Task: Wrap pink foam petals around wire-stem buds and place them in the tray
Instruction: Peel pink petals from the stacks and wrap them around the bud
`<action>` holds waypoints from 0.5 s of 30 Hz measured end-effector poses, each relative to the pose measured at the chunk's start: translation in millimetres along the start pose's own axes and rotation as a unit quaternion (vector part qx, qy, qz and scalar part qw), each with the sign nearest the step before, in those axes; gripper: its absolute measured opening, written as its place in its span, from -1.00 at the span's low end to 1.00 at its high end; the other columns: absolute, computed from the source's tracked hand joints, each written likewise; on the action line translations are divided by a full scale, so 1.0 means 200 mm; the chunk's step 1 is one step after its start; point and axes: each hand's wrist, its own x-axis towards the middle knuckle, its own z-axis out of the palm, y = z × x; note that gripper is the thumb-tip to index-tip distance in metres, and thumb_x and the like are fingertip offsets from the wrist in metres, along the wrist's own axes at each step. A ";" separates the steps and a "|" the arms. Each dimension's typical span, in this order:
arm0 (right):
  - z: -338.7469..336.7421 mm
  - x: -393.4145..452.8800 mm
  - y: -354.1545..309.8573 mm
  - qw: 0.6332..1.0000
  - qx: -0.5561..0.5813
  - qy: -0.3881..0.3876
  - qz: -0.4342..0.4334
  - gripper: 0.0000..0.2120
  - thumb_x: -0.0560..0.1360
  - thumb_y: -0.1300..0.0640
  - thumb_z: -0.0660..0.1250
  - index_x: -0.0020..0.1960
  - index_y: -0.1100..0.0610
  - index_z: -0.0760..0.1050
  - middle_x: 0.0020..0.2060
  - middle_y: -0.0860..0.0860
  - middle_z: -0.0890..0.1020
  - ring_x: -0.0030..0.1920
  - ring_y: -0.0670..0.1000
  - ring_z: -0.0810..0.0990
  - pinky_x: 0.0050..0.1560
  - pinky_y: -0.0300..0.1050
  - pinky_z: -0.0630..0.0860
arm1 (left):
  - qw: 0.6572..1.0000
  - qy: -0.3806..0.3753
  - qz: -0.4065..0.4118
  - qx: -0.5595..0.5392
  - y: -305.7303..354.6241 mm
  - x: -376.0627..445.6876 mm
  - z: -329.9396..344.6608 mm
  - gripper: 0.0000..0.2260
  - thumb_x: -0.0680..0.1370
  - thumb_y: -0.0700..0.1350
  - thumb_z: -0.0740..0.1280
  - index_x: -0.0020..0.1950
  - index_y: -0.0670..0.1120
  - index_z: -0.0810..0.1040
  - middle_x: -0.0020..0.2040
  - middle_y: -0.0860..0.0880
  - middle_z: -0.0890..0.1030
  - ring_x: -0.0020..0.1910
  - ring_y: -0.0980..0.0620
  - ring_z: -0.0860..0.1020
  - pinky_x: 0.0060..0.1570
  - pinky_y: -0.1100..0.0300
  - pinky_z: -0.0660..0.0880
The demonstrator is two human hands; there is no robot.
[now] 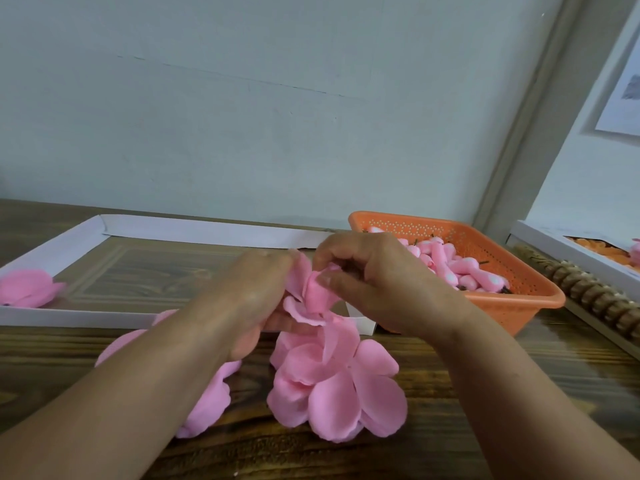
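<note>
Both hands meet over the table's middle around a pink foam flower [313, 296]. My left hand [256, 299] grips its petals from the left and below. My right hand [374, 282] pinches the bud at the centre with thumb and fingers; the wire stem is mostly hidden. A pile of loose pink foam petals [339, 386] lies just below the hands, and more petals [211, 403] show under my left forearm. A wide white tray [69, 317] stands at the left with one wrapped pink flower [27, 289] in its left end.
An orange perforated basket [512, 306] of pink wire-stem buds [453, 268] sits to the right of the hands. Further right lie a row of brown wooden beads [588, 296] and a white box [568, 247] with orange pieces. A pale wall rises behind the table.
</note>
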 end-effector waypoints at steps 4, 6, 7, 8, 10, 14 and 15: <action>0.04 0.02 -0.01 0.998 -0.062 0.017 0.024 -0.89 0.45 0.31 0.29 -0.16 0.12 0.50 -0.41 -0.18 0.40 -0.39 -0.21 0.34 -0.31 -0.34 0.24 | 0.999 -0.010 0.013 0.041 -0.02 -0.01 0.02 -0.62 0.60 -0.19 0.16 -0.34 -0.13 0.64 -0.32 -0.18 0.67 -0.40 -0.07 0.64 -0.34 0.06 0.63; 0.06 0.02 0.00 0.997 -0.063 0.025 0.045 -0.91 0.45 0.30 0.29 -0.12 0.16 0.53 -0.44 -0.20 0.36 -0.41 -0.23 0.33 -0.34 -0.35 0.23 | 0.997 -0.009 0.024 0.076 -0.03 -0.01 0.02 -0.60 0.62 -0.13 0.15 -0.34 -0.05 0.65 -0.32 -0.14 0.68 -0.35 -0.08 0.66 -0.23 0.06 0.65; 0.06 0.02 0.00 0.996 -0.061 0.025 0.053 -0.92 0.45 0.30 0.29 -0.11 0.16 0.53 -0.44 -0.20 0.35 -0.41 -0.24 0.33 -0.35 -0.35 0.23 | 0.995 -0.005 0.031 0.096 -0.03 -0.01 0.02 -0.56 0.62 -0.11 0.14 -0.39 -0.01 0.65 -0.36 -0.10 0.67 -0.36 -0.04 0.66 -0.25 0.17 0.63; 0.07 0.02 0.00 0.996 -0.057 0.023 0.059 -0.92 0.46 0.28 0.29 -0.10 0.14 0.52 -0.44 -0.20 0.35 -0.41 -0.23 0.33 -0.35 -0.33 0.23 | 0.993 0.002 0.039 0.111 -0.03 -0.02 0.02 -0.52 0.63 -0.09 0.13 -0.43 0.00 0.63 -0.40 -0.05 0.66 -0.40 0.04 0.65 -0.35 0.32 0.57; 0.07 0.02 0.00 0.996 -0.047 0.018 0.068 -0.87 0.46 0.27 0.30 -0.02 0.10 0.50 -0.43 -0.17 0.36 -0.41 -0.23 0.33 -0.35 -0.31 0.21 | 0.988 0.016 0.054 0.144 -0.04 -0.03 0.03 -0.51 0.64 -0.03 0.11 -0.45 -0.03 0.58 -0.48 0.02 0.63 -0.52 0.22 0.55 -0.54 0.49 0.36; 0.06 0.02 0.00 0.997 -0.038 0.003 0.060 -0.82 0.44 0.28 0.29 -0.05 0.02 0.48 -0.44 -0.19 0.35 -0.38 -0.28 0.38 -0.34 -0.37 0.27 | 0.983 0.019 0.055 0.176 -0.04 -0.04 0.03 -0.45 0.64 0.13 0.02 -0.40 0.02 0.62 -0.48 0.13 0.62 -0.50 0.33 0.54 -0.49 0.47 0.35; 0.06 0.02 -0.01 0.998 -0.042 0.002 0.056 -0.82 0.44 0.28 0.29 -0.12 0.01 0.45 -0.44 -0.19 0.34 -0.38 -0.28 0.38 -0.35 -0.36 0.26 | 0.986 0.009 0.047 0.158 -0.04 -0.04 0.04 -0.44 0.62 0.19 0.00 -0.39 0.09 0.65 -0.42 0.13 0.65 -0.44 0.30 0.58 -0.39 0.43 0.40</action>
